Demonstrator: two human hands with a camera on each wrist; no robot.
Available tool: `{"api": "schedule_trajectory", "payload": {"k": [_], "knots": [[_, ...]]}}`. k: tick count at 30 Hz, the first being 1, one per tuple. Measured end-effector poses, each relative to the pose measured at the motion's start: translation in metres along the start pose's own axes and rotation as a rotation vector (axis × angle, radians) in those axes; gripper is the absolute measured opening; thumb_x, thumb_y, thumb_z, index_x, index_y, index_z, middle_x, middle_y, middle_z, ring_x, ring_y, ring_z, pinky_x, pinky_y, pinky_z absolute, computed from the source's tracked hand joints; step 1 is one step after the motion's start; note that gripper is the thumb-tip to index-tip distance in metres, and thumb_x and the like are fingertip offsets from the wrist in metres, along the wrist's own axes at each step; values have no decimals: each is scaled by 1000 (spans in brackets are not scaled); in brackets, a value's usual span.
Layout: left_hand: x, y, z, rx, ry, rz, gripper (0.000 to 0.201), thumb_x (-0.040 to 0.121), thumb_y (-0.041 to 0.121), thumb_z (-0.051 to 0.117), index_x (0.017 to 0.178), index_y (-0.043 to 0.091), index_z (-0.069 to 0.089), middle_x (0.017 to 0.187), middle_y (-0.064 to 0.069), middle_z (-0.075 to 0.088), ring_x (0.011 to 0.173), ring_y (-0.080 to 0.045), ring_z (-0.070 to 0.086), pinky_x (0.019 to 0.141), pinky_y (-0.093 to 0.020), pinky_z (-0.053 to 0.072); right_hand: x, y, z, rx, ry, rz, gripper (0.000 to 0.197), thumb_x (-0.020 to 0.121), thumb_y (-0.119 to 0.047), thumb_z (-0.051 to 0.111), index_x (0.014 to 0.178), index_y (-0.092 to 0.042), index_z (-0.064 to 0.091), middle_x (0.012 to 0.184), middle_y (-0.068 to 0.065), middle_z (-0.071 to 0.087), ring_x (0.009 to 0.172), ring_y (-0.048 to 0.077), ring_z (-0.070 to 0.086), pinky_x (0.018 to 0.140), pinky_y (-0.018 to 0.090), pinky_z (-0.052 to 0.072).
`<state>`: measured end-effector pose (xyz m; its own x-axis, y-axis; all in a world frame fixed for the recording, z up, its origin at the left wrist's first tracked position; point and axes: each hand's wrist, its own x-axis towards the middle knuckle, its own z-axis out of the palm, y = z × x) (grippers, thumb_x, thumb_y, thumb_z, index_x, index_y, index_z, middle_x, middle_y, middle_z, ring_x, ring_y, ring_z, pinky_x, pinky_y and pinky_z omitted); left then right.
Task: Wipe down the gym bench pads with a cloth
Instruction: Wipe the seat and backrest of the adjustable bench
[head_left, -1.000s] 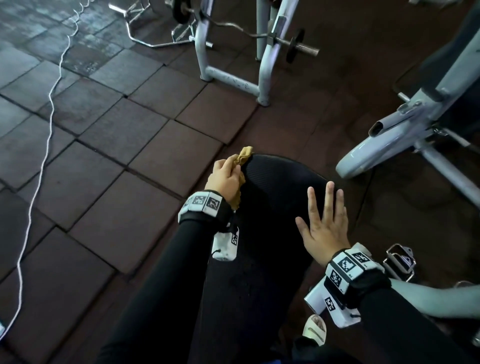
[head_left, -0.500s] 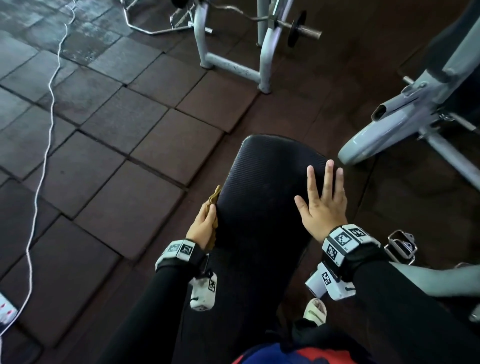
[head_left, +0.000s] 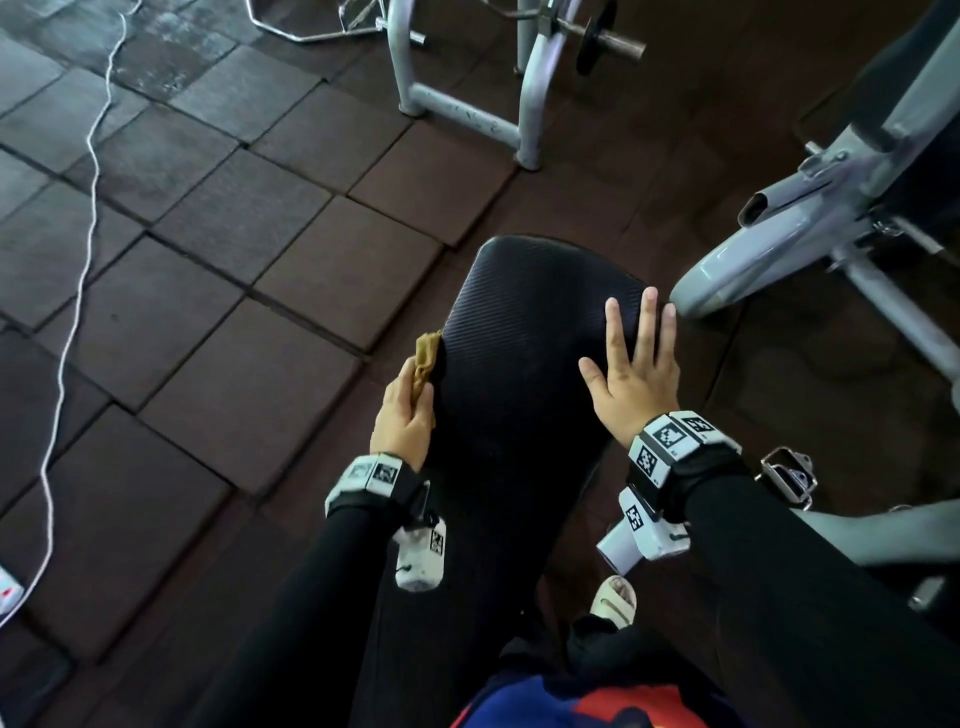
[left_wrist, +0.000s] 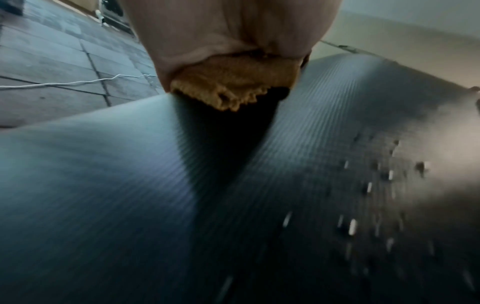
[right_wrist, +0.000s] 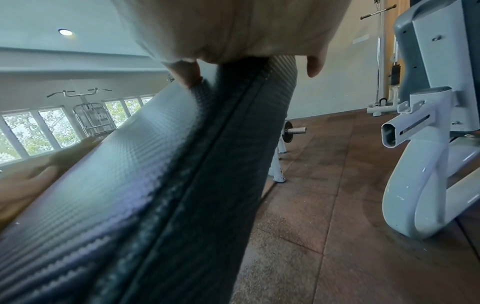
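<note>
Since 1 second ago our left hand (head_left: 404, 415) has slid back along the left edge of the bench pad (head_left: 524, 364), fingers clenched round the tan cloth (head_left: 427, 358), which pokes out past them against the pad's side. Our right hand (head_left: 634, 382) lies flat, fingers spread on the pad's right edge.

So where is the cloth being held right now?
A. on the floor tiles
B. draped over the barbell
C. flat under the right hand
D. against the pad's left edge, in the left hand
D: the left hand grips the cloth at the pad's left edge; the right hand lies flat and bare.
</note>
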<state>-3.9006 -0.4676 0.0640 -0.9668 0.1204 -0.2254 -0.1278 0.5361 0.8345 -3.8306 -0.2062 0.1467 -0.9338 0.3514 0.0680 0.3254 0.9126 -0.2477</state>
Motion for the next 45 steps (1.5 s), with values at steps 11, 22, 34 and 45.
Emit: {"api": "schedule_trajectory", "payload": {"k": [11,22,34,45], "knots": [[-75,-46,-15,93,160,-164,37,101,28,40,137,33,43,130,1,58,112,-26,57,100,-46,42,-14,3,3,354,162,-6,86,86,-26,63,149,-8,8,154,25,-6,143,34,-3,115,37,4],[-56,40,23,506,19,232,53,99,39,38,147,44,15,157,13,-5,147,-21,-5,115,-49,-1,-68,0,32,807,-111,154,81,98,-13,42,132,-43,-26,156,0,-19,139,0,-10,99,-6,-3],[-172,-93,-7,681,-300,-9,62,86,63,-8,143,42,-15,154,13,-26,137,-6,-34,117,-46,-8,-70,-1,27,771,-98,129,80,98,-16,43,133,-39,-25,157,0,-14,144,8,-1,110,15,7],[-58,31,5,526,-150,37,52,101,45,24,148,46,1,158,8,-20,144,-23,-20,111,-58,-7,-71,1,28,766,-113,135,81,98,-20,42,133,-46,-26,158,-4,-10,137,-2,1,111,20,10]]}}
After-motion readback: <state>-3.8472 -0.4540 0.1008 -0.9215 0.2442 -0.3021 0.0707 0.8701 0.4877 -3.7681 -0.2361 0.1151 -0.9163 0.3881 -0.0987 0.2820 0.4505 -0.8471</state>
